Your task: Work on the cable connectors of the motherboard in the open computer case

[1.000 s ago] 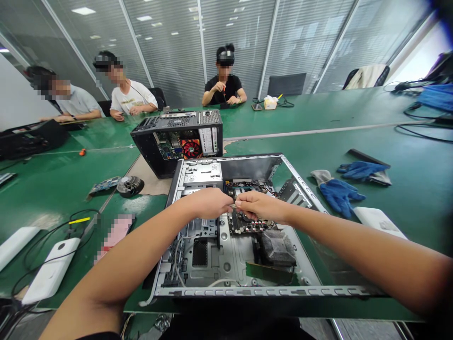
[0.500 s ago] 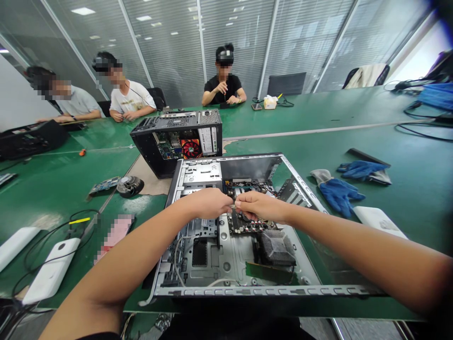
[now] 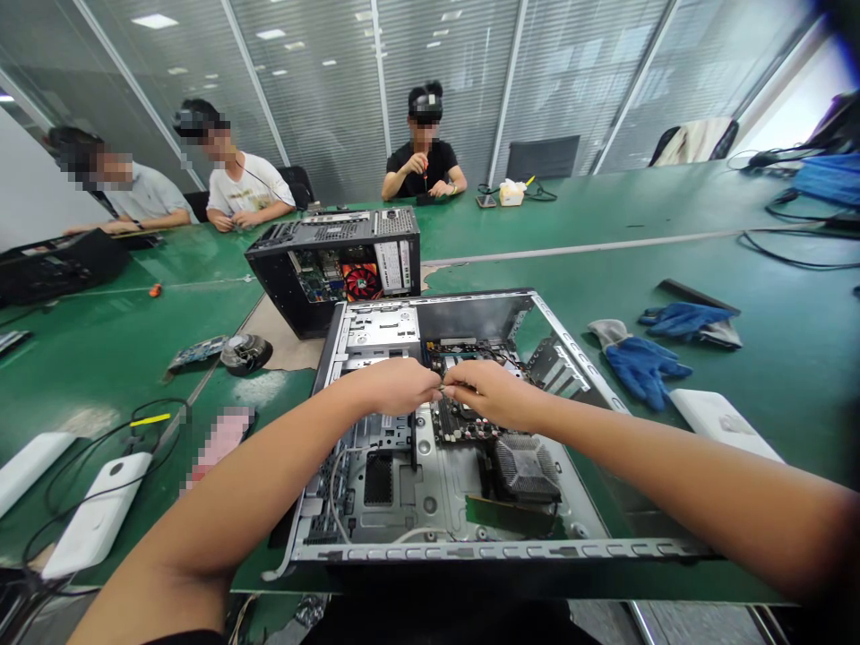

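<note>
An opened computer case (image 3: 578,548) lies flat before me, its inside facing up. Over it my left hand (image 3: 408,385) and my right hand (image 3: 485,391) meet with fingers pinched together, almost fingertip to fingertip. Between them is a small pale bit, possibly a cable end, too small to name. Partly hidden behind my right hand is the motherboard (image 3: 463,430). Closer to me, a finned heatsink (image 3: 528,468) sits in the case beside a green circuit strip (image 3: 514,517). A grey cable (image 3: 334,491) curves along the left of the case floor.
Behind the case stands a second computer tower (image 3: 288,291) with a red fan. Blue gloves (image 3: 645,365) and a white power bank (image 3: 722,421) lie right; another white device (image 3: 100,515) with cables, a pink item (image 3: 221,443) and a round cooler (image 3: 246,355) lie left. Three people sit across.
My right hand has shifted slightly, its fingers now curled more downward beside my left fingertips. My left hand is nearly unmoved. The person opposite now shows a screwdriver in a raised hand.
</note>
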### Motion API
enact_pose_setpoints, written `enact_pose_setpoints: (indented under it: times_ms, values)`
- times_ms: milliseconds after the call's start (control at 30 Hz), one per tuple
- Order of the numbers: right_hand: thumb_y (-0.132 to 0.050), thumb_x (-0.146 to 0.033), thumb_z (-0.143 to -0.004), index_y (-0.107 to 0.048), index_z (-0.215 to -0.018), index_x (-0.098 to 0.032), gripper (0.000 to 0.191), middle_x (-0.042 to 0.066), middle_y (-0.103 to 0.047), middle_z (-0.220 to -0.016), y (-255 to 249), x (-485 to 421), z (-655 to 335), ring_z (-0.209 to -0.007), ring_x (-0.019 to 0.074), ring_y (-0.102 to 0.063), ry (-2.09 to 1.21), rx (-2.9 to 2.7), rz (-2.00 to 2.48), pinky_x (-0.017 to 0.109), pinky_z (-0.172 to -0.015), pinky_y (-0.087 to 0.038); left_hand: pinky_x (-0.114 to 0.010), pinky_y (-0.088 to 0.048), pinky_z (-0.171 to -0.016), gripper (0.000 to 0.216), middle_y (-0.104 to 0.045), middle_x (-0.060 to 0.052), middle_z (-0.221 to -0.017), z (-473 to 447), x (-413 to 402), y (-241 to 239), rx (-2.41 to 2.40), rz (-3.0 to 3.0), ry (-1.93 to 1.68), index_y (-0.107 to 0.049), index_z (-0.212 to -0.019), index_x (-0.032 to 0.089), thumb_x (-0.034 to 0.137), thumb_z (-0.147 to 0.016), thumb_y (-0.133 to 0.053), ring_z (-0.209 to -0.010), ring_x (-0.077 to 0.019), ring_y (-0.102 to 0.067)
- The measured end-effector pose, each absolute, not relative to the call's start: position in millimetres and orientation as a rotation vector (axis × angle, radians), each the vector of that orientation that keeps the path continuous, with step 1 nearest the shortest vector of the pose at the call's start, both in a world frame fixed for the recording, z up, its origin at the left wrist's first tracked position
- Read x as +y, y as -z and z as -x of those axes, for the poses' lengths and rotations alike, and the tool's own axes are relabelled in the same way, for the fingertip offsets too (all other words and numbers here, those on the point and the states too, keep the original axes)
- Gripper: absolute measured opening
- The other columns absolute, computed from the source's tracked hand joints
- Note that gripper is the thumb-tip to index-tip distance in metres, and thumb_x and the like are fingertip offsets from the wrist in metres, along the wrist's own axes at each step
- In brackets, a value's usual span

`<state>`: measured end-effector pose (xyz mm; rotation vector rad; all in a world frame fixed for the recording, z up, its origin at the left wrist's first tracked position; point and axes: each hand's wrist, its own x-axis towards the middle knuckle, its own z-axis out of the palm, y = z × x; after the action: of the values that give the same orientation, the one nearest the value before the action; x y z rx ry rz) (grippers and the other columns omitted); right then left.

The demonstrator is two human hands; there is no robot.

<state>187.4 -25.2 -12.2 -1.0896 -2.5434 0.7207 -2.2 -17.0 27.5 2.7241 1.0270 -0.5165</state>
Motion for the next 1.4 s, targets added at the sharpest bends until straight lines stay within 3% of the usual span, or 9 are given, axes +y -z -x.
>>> enact_pose_setpoints:
  times_ms: [167,433,633,833,1067,1300,1400]
  values:
    - [-0.048,-0.017,-0.087,-0.056,-0.095,-0.015,0.012,0.011,-0.062,-0.093,18,-30,-186,-0.086,0.0212,-0.055,-0.554,-2.536,1.031,0.032,-0.076,-0.04,-0.031,-0.04,-0.063,0.038,-0.068,-0.011,-0.085,1,-16,-27,1.03,-2.72,0.484,-0.062,-0.098,0.016,0.036,-0.096,-0.029,-0.071,-0.0222,-0.061]
    - [-0.035,-0.011,-0.089,-0.052,-0.098,-0.013,0.02,0.013,-0.062,-0.095,21,-33,-183,-0.087,0.0222,-0.056,-0.52,-2.578,1.025,0.033,-0.076,-0.042,-0.031,-0.041,-0.07,0.037,-0.068,-0.008,-0.1,6,-13,-23,0.993,-2.616,0.308,-0.056,-0.117,0.02,0.041,-0.092,-0.039,-0.086,-0.0223,-0.061]
    - [-0.041,-0.017,-0.091,-0.055,-0.099,-0.013,0.017,0.012,-0.063,-0.094,20,-34,-184,-0.086,0.0223,-0.058,-0.474,-2.618,1.017,0.032,-0.075,-0.042,-0.03,-0.041,-0.065,0.039,-0.068,-0.008,-0.083,8,-14,-29,1.139,-2.473,0.376,-0.061,-0.087,0.016,0.048,-0.09,-0.04,-0.072,-0.0191,-0.059]
    - [-0.052,-0.026,-0.09,-0.057,-0.093,-0.017,0.011,0.008,-0.065,-0.09,14,-35,-183,-0.086,0.0215,-0.06,-0.498,-2.686,1.094,0.029,-0.071,-0.039,-0.026,-0.046,-0.069,0.028,-0.07,-0.005,-0.083,15,-10,-24,0.955,-2.055,0.383,-0.059,-0.085,0.016,0.033,-0.09,-0.037,-0.072,-0.015,-0.064]
    - [-0.055,-0.028,-0.089,-0.057,-0.085,-0.018,0.012,0.006,-0.065,-0.085,14,-36,-183,-0.079,0.0196,-0.059,-0.405,-2.762,1.106,0.028,-0.066,-0.035,-0.027,-0.048,-0.071,0.029,-0.071,-0.008,-0.087,17,-9,-24,0.929,-2.05,0.491,-0.061,-0.085,0.015,0.031,-0.089,-0.037,-0.074,-0.0158,-0.064]
    - [-0.058,-0.027,-0.087,-0.058,-0.083,-0.017,0.011,0.006,-0.065,-0.084,10,-38,-182,-0.077,0.0192,-0.059,-0.321,-2.845,1.074,0.028,-0.062,-0.032,-0.029,-0.047,-0.073,0.032,-0.07,-0.008,-0.095,12,-14,-32,0.925,-2.133,0.596,-0.063,-0.1,0.014,0.026,-0.086,-0.038,-0.08,-0.0179,-0.063]
    - [-0.056,-0.027,-0.089,-0.059,-0.082,-0.018,0.012,0.006,-0.065,-0.085,7,-40,-182,-0.076,0.0184,-0.059,-0.309,-2.865,1.053,0.028,-0.061,-0.031,-0.028,-0.047,-0.074,0.033,-0.071,-0.007,-0.089,11,-14,-32,0.886,-2.06,0.624,-0.061,-0.103,0.014,0.019,-0.082,-0.038,-0.082,-0.0172,-0.064]
